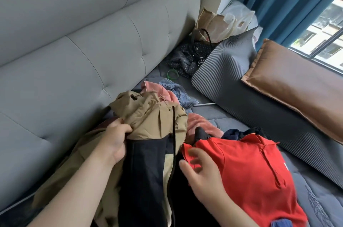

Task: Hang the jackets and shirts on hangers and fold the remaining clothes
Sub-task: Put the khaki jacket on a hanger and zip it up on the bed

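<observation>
A tan jacket (pixel 148 115) with a dark navy lining (pixel 144 171) lies bunched in front of me on the bed. My left hand (pixel 116 139) grips its tan fabric near the collar. A red polo shirt (pixel 250 171) lies to the right, and my right hand (pixel 202 173) hovers over its left edge with fingers spread and slightly blurred. Pink fabric (pixel 200 124) and a denim piece (pixel 178 91) lie behind the jacket. A dark garment (pixel 239 133) pokes out behind the red shirt.
A grey padded headboard (pixel 74 41) runs along the left. A grey ribbed pillow (pixel 241 85) and a brown pillow (pixel 300 93) lie at right by the window. A polka-dot cloth (pixel 187 59), a green ring (pixel 173 74) and bags (pixel 219 22) sit in the far corner.
</observation>
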`<state>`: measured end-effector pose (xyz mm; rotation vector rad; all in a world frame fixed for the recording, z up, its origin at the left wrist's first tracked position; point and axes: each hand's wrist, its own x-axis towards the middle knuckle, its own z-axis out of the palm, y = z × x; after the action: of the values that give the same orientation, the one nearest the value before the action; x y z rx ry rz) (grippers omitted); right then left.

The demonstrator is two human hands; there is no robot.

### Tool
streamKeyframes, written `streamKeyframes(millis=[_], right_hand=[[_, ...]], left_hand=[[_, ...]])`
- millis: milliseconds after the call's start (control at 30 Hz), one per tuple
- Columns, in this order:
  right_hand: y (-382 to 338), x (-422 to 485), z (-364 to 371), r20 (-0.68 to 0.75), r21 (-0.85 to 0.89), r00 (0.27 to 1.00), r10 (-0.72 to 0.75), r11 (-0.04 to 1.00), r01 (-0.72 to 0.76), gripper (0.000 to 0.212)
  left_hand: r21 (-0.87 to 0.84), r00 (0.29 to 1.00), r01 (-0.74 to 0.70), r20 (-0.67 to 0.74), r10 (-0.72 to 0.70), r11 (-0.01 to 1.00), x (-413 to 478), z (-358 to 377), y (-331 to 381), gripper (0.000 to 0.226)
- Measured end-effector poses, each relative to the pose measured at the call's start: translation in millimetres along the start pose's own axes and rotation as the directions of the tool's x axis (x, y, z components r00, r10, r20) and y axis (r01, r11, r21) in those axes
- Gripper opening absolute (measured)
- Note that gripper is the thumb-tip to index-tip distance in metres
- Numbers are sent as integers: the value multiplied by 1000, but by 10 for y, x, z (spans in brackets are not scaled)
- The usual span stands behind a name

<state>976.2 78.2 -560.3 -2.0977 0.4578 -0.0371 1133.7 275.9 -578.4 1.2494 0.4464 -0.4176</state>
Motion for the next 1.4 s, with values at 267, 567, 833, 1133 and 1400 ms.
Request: streamKeyframes(millis=[267, 567, 833, 1133, 1400], right_hand=[[-805, 542, -58, 82, 136, 994, -66, 989, 55, 89], [-1530, 564, -192, 274, 497, 959, 78, 842, -210, 87], [-1942, 91, -313, 381, 641, 923, -51, 734, -224, 55], [-2421, -370, -925, 379, 733, 919, -107, 641, -228, 30], [-3050, -896, -1603, 80, 633, 957, -279, 756, 167, 13]], left_hand=[[-144, 972, -154, 159, 176, 978, -942, -157, 886, 52], [-206, 933, -284, 163, 319, 936, -2024, -488, 1664, 25], [-196, 926, -364, 26, 376, 911, -2565, -653, 2013, 23], [-58, 836, -511, 198, 512, 857, -3224, -426, 2203, 50], [-121, 746, -625, 199, 636, 771, -4103, -117, 2477, 38]])
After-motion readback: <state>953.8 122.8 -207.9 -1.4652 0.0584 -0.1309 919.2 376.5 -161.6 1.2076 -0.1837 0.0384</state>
